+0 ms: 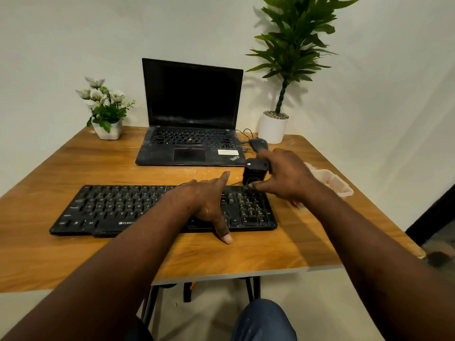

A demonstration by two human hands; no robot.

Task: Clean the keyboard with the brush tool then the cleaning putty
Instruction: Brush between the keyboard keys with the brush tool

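Right hand [285,175] grips brush [254,172] (left hand [204,200] on keyboard [110,207]).

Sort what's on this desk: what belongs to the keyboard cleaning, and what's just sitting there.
Job: keyboard; brush tool, gripped by the right hand; left hand, resting on the keyboard; perhaps the clear tub, contents unclear.
Lying about: laptop; mouse; flower pot; tall potted plant.
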